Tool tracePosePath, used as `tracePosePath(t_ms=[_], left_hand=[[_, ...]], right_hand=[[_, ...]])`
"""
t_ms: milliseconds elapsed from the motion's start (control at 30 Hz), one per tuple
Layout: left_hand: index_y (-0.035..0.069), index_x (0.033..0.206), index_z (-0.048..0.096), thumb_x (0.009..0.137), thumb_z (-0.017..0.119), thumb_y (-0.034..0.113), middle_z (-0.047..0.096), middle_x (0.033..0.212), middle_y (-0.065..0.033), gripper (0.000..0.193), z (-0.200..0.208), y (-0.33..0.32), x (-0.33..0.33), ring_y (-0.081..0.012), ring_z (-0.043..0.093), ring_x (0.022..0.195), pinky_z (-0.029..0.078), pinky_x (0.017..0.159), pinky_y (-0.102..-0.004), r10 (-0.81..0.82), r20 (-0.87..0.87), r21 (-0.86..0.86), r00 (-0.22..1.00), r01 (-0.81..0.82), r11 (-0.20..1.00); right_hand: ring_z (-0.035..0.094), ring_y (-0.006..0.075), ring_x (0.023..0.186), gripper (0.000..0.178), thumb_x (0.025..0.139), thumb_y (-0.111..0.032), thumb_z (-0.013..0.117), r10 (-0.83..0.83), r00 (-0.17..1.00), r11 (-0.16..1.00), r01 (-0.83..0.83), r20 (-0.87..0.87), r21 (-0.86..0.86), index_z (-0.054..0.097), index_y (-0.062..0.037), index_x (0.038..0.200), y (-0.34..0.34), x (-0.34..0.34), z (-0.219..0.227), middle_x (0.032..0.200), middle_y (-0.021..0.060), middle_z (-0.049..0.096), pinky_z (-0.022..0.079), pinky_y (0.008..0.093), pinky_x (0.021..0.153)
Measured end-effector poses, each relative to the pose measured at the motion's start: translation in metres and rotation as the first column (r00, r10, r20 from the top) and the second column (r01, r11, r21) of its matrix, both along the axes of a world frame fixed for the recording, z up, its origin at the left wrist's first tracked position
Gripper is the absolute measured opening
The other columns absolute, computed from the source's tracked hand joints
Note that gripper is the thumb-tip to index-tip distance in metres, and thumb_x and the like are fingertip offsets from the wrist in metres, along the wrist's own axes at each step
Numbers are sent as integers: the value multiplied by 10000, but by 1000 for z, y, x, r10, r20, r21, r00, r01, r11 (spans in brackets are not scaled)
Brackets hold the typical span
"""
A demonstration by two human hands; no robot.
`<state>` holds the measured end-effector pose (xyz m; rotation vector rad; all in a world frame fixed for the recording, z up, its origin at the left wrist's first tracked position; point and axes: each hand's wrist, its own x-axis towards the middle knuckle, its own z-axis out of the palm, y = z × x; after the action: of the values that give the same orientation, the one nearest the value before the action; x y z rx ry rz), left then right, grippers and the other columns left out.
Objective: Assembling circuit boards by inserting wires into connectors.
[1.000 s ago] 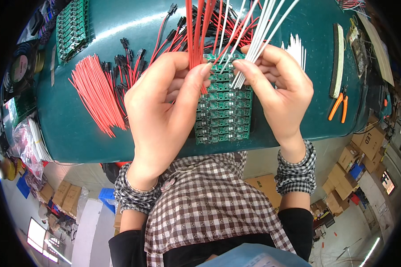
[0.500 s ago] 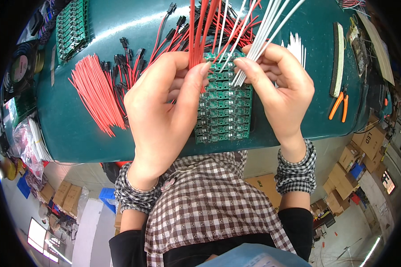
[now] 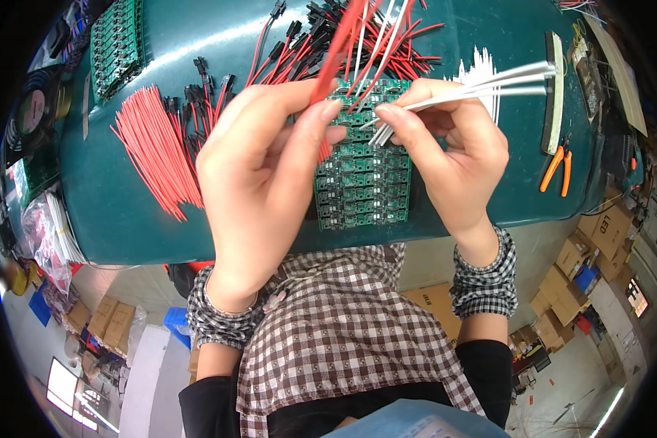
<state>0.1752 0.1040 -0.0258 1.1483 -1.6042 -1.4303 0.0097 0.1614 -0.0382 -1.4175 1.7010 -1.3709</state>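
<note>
My left hand is closed, thumb against fingers, around a bundle of red wires that rises past its fingertips. Opposite it, my right hand pinches a bundle of white wires, which points out to the right. Beneath both hands lies a panel of green circuit boards with rows of small parts. A few red and white wires stand up at the panel's far end, between the hands. Where their lower ends sit I cannot tell.
A fanned pile of red wires lies left of my hands. Black-plugged red leads spread behind them. White wires lie beyond my right hand, orange-handled cutters at the right. More green boards are at the far left.
The white bundle has swung from pointing up and away to pointing right. The red bundle has tilted slightly and looks blurred. Both hands have shifted a little to the left.
</note>
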Motion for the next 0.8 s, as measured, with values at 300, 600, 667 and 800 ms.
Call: tracePosePath(t_ms=[300,600,667,800], left_hand=[[-46,886,578,878,671,-3,650,767,-36,103,5,5,5,-57,632,662,480,573,-174,63,-42,97,997,-59,994],[-34,873,577,880,670,11,645,747,-29,103,0,8,1,-42,635,665,475,555,-168,66,-29,73,997,-63,995],[-30,872,579,879,672,17,645,745,-29,105,-3,8,0,-40,637,665,475,548,-169,68,-1,53,998,-68,996],[-27,871,580,877,679,27,639,742,-28,113,-6,8,0,-41,642,661,477,535,-174,47,26,43,999,-48,998]], right_hand=[[669,123,669,177,763,-28,773,-32,999,999,30,-42,-28,651,39,872,0,1,-1,802,69,662,554,230,596],[647,97,665,183,779,-10,756,9,993,1000,-10,-118,-6,658,50,922,-2,0,2,801,65,656,532,213,584],[634,74,677,185,798,23,735,30,986,999,-27,-165,19,657,65,961,-2,-1,3,813,55,659,514,195,586],[646,105,630,227,745,-72,794,-46,994,998,50,-100,37,672,25,909,-1,0,-1,742,64,641,535,218,553]])
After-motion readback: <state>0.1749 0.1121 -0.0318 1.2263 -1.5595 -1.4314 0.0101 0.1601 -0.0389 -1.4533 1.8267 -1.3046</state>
